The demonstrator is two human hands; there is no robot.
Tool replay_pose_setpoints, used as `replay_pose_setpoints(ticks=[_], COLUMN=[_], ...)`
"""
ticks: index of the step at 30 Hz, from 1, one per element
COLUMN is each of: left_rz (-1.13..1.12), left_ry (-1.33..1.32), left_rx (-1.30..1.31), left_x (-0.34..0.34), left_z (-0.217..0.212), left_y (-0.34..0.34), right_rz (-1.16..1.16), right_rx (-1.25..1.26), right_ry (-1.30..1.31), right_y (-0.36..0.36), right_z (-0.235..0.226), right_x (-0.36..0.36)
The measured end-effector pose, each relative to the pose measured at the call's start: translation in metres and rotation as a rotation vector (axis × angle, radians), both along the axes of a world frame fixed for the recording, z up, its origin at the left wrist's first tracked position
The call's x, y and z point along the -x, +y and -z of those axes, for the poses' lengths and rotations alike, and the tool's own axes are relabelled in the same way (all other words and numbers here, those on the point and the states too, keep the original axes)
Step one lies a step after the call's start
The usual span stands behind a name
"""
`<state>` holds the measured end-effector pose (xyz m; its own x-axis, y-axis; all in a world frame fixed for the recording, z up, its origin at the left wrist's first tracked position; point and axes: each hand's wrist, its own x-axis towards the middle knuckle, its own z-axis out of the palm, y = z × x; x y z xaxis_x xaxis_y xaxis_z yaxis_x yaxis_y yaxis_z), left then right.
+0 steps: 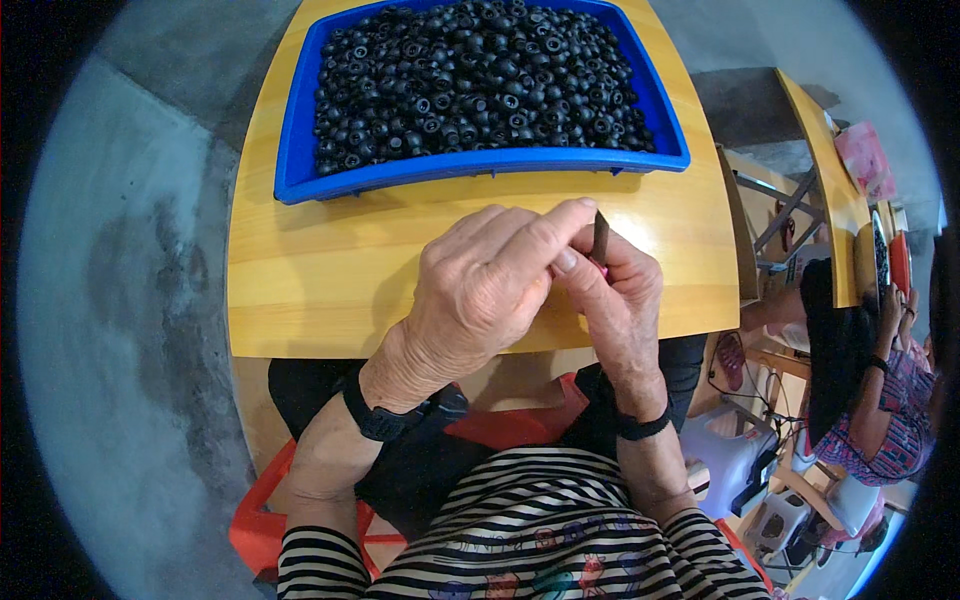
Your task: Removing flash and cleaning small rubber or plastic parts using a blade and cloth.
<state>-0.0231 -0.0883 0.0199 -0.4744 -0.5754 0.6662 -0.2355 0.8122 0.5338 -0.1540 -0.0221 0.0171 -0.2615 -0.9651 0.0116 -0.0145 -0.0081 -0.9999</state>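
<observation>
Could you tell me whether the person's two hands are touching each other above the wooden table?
Touching. The head view shows the left hand lying over the right hand, fingers overlapping with no gap, both around a small dark piece.

A blue tray (300,165) of small black rings (480,80) sits far on the wooden table (320,290). A seated person (870,400) is at the right. A red stool (262,510) shows near.

One blue plastic tray (300,170), countless small black round rubber rings (480,70), one yellow wooden table (320,290), two bare hands (480,290).
</observation>
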Motion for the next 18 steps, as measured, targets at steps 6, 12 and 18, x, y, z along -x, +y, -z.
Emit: replay_pose_setpoints(ticks=[6,12,18], left_rz=[0.310,0.536,0.557], left_ry=[0.259,0.518,0.590], left_rx=[-1.104,-1.619,-1.663], left_x=[-0.007,-0.008,-0.007], left_z=[-0.004,0.001,0.012], left_y=[0.000,0.000,0.003], right_rz=[0.013,-0.002,-0.015], right_rx=[-0.017,0.253,0.184], right_ry=[0.122,0.283,0.285], right_y=[0.003,0.005,0.009], right_z=[-0.008,-0.001,-0.002], right_x=[0.014,0.013,0.014])
